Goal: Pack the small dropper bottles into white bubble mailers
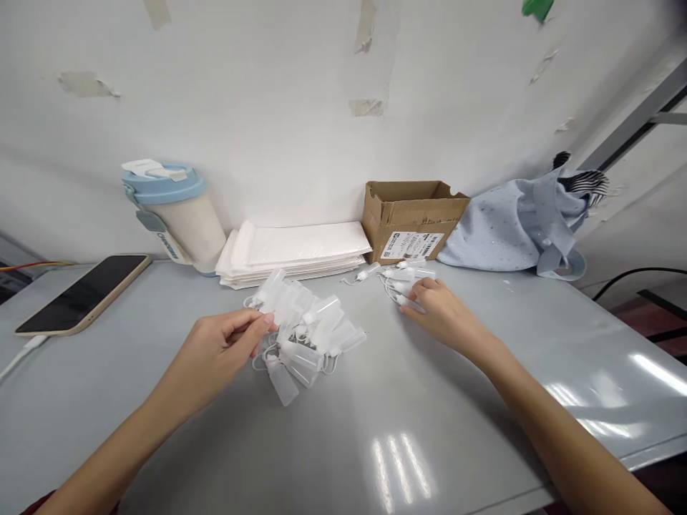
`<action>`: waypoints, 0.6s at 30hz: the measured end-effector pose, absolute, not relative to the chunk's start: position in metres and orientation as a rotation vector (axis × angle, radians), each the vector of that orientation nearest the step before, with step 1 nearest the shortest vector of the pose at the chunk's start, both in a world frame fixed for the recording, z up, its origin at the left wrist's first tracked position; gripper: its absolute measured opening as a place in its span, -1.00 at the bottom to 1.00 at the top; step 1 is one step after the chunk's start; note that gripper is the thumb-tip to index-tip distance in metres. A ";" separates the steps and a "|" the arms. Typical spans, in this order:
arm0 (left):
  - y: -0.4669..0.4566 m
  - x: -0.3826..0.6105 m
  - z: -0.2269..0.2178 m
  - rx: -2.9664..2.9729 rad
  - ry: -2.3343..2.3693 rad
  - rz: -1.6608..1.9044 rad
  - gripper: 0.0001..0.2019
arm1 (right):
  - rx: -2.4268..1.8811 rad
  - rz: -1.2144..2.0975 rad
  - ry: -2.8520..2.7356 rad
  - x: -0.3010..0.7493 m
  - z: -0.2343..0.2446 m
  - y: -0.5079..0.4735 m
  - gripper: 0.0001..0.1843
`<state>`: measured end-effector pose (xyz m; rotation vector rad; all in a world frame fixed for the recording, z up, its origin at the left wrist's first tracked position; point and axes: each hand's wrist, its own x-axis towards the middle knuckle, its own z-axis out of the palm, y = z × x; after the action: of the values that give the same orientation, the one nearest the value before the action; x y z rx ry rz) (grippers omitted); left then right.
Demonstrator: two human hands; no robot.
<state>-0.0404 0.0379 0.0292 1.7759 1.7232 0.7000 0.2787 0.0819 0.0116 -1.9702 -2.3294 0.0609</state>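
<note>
Looked like a small packing workbench: grey table (376, 443) against taped white wall (300, 86), cardboard box (411, 218) and stacked white pouches (295, 250) at centre.

Bright, even light; glare streaks on the table (408, 465); edges warped.

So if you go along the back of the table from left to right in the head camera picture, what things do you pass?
Phone → blue-lidded cup → stack of white pouches → cardboard box → light blue cloth bag.
</note>
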 end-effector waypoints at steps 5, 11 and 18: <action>0.037 -0.041 0.030 1.762 1.741 0.694 -0.57 | -1.834 0.128 -2.314 0.282 0.005 0.082 -0.88; 0.033 -0.038 0.031 1.769 1.724 0.729 -0.58 | -1.496 0.239 -2.361 0.273 0.017 0.071 -0.90; 0.016 -0.020 0.028 1.878 1.438 0.692 -0.68 | -1.128 0.317 -2.374 0.249 0.026 0.050 -0.86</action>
<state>-0.0198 0.0160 0.0282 1.8777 1.4382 0.6917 0.2494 0.0498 0.0258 -1.1280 -2.3738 0.3175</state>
